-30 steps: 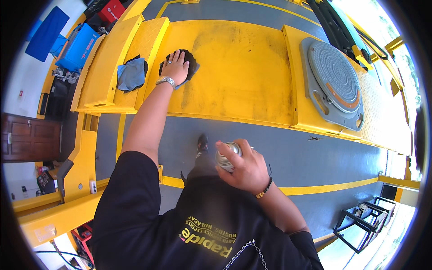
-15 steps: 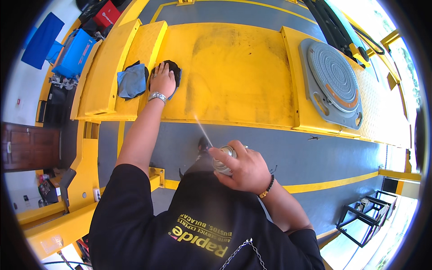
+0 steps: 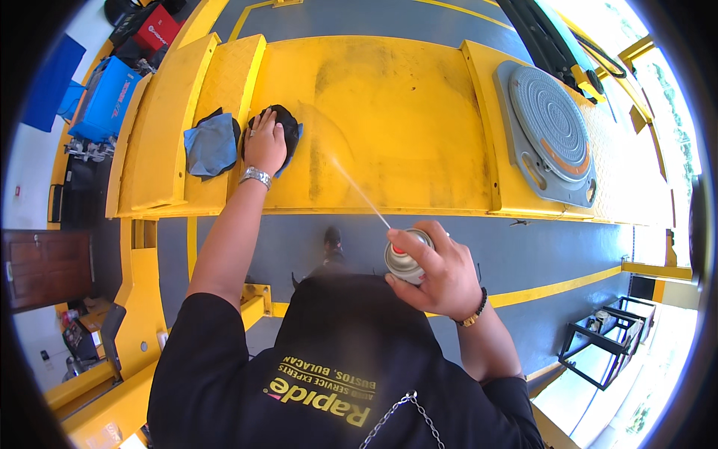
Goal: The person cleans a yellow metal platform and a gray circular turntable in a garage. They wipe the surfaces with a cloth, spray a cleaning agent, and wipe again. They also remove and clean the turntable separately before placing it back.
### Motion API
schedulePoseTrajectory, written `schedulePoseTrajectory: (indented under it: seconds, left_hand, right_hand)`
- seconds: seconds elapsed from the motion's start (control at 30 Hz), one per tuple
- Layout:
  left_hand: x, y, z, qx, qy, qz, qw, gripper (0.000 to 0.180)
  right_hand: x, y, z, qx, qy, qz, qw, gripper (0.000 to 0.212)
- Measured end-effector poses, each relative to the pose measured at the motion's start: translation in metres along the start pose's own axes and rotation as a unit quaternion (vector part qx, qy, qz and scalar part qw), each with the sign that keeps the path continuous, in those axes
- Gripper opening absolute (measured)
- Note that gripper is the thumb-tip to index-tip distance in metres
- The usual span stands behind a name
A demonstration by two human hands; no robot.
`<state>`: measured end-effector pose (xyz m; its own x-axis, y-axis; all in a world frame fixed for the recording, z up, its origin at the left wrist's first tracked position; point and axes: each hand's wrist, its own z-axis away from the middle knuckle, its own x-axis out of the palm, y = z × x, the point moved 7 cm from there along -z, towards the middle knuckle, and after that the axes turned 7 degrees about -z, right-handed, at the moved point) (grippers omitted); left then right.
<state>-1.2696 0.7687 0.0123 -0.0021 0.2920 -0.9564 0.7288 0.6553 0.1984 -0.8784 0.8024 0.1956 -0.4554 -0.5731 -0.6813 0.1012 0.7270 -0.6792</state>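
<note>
Spray can sits in the curled fingers of the right hand, thumb and index wrapped on its rounded silvery metal top, the index tip on a small red nozzle. Its inside is hidden, but its contents leave as a thin pale jet, running from the index tip up and leftward over the yellow platform.

Beyond the jet, the left hand lies palm down, fingers stretched out and close together, gripping nothing visibly, atop a crumpled black cloth with a blue edge showing. Just left of those fingers, across a raised ridge, rests a soft, wrinkled blue cloth with dark edges.

The platform's smooth painted metal bears dark scuffs and a faint curved streak right of the left fingers. Well to the right of both hands' fingers lies a grey turntable, its round top ringed with grooves.

A second ago no jet showed; half a second ago it ended near the platform's front edge, and now it reaches farther in. The black cloth has moved left, up to the ridge.
</note>
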Motion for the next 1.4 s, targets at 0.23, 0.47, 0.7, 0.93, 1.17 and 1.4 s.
schedulePoseTrajectory:
  seconds: [0.23,0.47,0.7,0.93,1.17,1.4]
  left_hand:
    - [0.001,0.005,0.0,0.015,-0.007,-0.016,1.0,0.048]
    - [0.0,0.004,0.0,0.022,-0.001,-0.007,1.0,0.048]
    - [0.003,0.005,0.0,0.038,0.015,-0.025,0.999,0.048]
    - [-0.001,0.011,0.003,0.051,0.022,-0.068,0.996,0.051]
    - [-0.005,0.013,0.005,0.025,0.012,-0.084,0.996,0.062]
    - [-0.01,0.026,0.016,0.039,-0.042,-0.141,0.988,0.069]
  right_hand:
    - [-0.023,0.01,0.034,0.065,0.028,0.036,0.997,0.063]
    - [-0.018,0.005,0.045,0.069,-0.011,0.036,0.997,0.065]
    - [0.0,0.001,0.045,0.078,-0.016,0.039,0.996,0.062]
    - [-0.013,0.009,0.036,0.074,0.024,0.057,0.995,0.06]
    - [-0.021,0.006,-0.013,0.026,0.11,0.053,0.992,0.061]
    - [-0.016,-0.005,0.0,0.038,-0.018,0.026,0.999,0.065]
